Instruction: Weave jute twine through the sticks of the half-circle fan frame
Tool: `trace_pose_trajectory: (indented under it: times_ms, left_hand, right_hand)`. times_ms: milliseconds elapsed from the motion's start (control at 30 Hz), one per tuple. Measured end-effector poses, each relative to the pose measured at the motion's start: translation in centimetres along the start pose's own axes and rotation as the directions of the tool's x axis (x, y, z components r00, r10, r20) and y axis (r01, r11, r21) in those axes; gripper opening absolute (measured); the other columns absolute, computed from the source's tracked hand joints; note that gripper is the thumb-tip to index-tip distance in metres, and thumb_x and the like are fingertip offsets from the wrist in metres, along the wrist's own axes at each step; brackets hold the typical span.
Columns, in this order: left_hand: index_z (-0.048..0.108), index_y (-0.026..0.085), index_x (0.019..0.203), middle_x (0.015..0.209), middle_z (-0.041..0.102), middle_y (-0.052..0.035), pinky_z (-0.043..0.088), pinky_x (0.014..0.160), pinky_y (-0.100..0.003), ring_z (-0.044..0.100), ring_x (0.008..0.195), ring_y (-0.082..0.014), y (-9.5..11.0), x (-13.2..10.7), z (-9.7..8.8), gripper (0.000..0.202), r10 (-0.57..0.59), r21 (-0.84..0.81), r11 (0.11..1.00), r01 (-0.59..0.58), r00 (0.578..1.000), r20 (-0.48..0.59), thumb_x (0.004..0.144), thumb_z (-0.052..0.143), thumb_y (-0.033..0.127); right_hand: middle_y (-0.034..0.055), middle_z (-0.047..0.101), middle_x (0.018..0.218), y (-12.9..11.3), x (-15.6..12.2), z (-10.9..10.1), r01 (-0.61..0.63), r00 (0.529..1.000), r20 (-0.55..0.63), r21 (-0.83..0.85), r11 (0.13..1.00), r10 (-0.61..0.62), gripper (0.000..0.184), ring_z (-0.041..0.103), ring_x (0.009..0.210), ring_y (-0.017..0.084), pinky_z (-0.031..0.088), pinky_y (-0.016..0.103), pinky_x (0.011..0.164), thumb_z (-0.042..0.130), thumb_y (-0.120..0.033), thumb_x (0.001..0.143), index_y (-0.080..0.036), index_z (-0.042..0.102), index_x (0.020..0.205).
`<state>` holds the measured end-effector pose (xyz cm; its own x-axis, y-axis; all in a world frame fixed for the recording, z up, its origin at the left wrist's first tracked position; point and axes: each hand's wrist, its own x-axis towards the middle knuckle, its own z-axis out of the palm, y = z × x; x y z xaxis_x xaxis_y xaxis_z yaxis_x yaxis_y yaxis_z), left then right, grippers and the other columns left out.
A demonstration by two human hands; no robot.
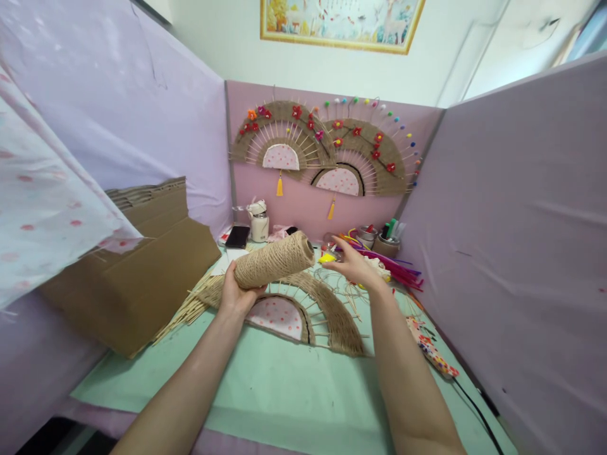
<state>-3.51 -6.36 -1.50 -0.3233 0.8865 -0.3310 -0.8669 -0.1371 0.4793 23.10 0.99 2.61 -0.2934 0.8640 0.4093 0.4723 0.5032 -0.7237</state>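
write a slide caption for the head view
Left hand holds a jute twine spool above a twine-woven fan on the green table; right hand open beside it.

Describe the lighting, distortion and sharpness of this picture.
Head view: soft, even light, no glare, only faint shadows on the green table; the wide-angle lens bows the purple side walls and stretches the forearms; the twine spool in the left hand and the fans behind look sharp.

Bright, even indoor light, soft shadows, sharp centre, strong wide-angle bending at edges.
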Motion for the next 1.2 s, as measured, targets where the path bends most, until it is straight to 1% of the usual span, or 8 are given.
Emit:
trace_pose_trajectory:
  times_ms: [133,267,467,667,800,967,1067,1200]
  left_hand:
    - [0.059,0.025,0.087,0.088,0.063,-0.0033,0.046,0.073,-0.054,0.060,0.080,-0.0247,-0.2,0.0,0.0,0.021,-0.043,0.034,0.999,0.042,0.998,0.045,0.073,0.057,0.040]
    - [0.060,0.024,0.088,0.087,0.063,-0.0036,0.046,0.072,-0.055,0.060,0.080,-0.0248,-0.4,-0.4,0.2,0.020,-0.074,0.088,0.994,0.069,0.995,0.061,0.074,0.057,0.038]
    - [0.060,0.022,0.088,0.089,0.063,-0.0050,0.048,0.073,-0.049,0.059,0.081,-0.0236,-0.9,-0.8,0.4,0.020,-0.015,0.100,0.995,0.012,0.999,0.033,0.071,0.062,0.033]
    - [0.060,0.024,0.085,0.089,0.063,-0.0041,0.048,0.073,-0.049,0.059,0.079,-0.0232,-0.9,-0.2,0.0,0.017,0.023,0.039,0.999,-0.022,0.999,-0.035,0.071,0.060,0.034]
    - [0.059,0.024,0.084,0.085,0.063,-0.0033,0.048,0.071,-0.049,0.059,0.078,-0.0240,0.2,0.3,-0.2,0.019,-0.001,-0.016,1.000,0.000,1.000,-0.016,0.071,0.058,0.037]
    - [0.060,0.022,0.084,0.080,0.064,-0.0033,0.051,0.065,-0.042,0.060,0.071,-0.0225,0.5,-0.1,0.0,0.019,0.028,0.008,1.000,-0.028,0.999,0.025,0.071,0.060,0.036]
    - [0.062,0.020,0.084,0.080,0.065,-0.0034,0.052,0.063,-0.036,0.061,0.070,-0.0202,-0.3,-0.6,0.3,0.017,0.055,0.017,0.998,-0.056,0.997,0.049,0.069,0.062,0.030]
    - [0.062,0.020,0.081,0.077,0.065,-0.0031,0.052,0.063,-0.037,0.061,0.068,-0.0203,-1.3,-0.9,0.3,0.016,0.050,0.059,0.997,-0.051,0.999,0.017,0.066,0.063,0.027]
  right_hand:
    - [0.0084,0.047,0.130,-0.6,0.4,4.4,0.077,0.981,0.161,0.210,0.975,-0.113,0.075,0.041,0.121,0.023,0.031,0.036,0.101,0.072,-0.031,0.059,-0.022,0.044,0.128]
    - [0.0036,0.064,0.082,0.2,0.4,5.6,-0.077,0.958,0.282,0.422,0.903,-0.050,0.032,0.057,0.078,0.017,0.046,0.031,0.074,0.066,-0.033,0.065,-0.017,0.062,0.093]
    - [-0.0088,0.031,0.045,-0.2,0.9,1.6,-0.180,0.983,0.170,0.800,0.572,0.071,0.023,0.023,0.038,0.005,0.027,0.017,0.039,0.058,-0.039,0.077,-0.018,0.051,0.068]
    - [-0.0029,0.052,0.060,-4.8,-0.6,-1.7,-0.076,0.997,0.081,0.936,0.343,0.001,0.017,0.044,0.047,0.007,0.044,0.021,0.051,0.053,-0.028,0.082,-0.019,0.050,0.068]
    - [0.0001,0.062,0.067,-3.9,-0.4,-3.5,-0.019,0.976,-0.030,0.975,0.222,0.215,0.018,0.055,0.055,0.008,0.051,0.022,0.058,0.049,-0.021,0.081,-0.018,0.046,0.063]
    - [-0.0004,0.064,0.070,0.0,0.3,-7.1,0.373,0.698,-0.452,0.892,0.257,0.556,0.017,0.063,0.066,0.008,0.053,0.019,0.061,0.043,-0.015,0.079,-0.017,0.043,0.062]
    - [0.0000,0.064,0.077,0.2,-0.2,-8.5,0.580,0.501,-0.692,0.714,0.392,0.520,0.019,0.064,0.071,0.007,0.054,0.020,0.065,0.039,-0.019,0.081,-0.018,0.044,0.063]
    - [0.0030,0.064,0.095,-2.3,-1.6,-9.1,0.679,0.357,-0.848,0.524,0.515,0.392,0.022,0.064,0.085,0.010,0.054,0.027,0.076,0.035,-0.022,0.084,-0.019,0.045,0.065]
